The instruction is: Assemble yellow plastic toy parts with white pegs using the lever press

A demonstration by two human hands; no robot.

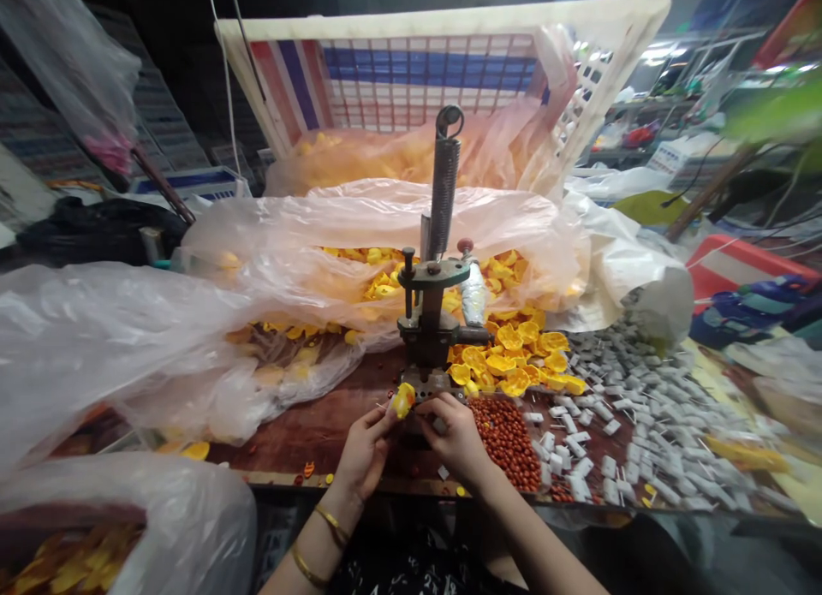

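Observation:
In the head view, my left hand (371, 445) pinches a small yellow piece (404, 401) with an orange-red spot, just in front of the base of a metal hand press (429, 321). A thin pale pin sticks out to the left near those fingertips. My right hand (453, 432) has its fingers pressed together at the front of the press base, close to the yellow piece; what they hold, if anything, is hidden. Right of the press lie yellow shells (514, 355), small red-brown beads (507, 441) and many grey blocks with pins (642, 441).
Plastic bags (257, 278) with yellow parts lie behind and to the left. A white crate (443, 21) stands tilted at the back. Another open bag (193, 518) sits at the lower left. A red container (738, 265) is at the right.

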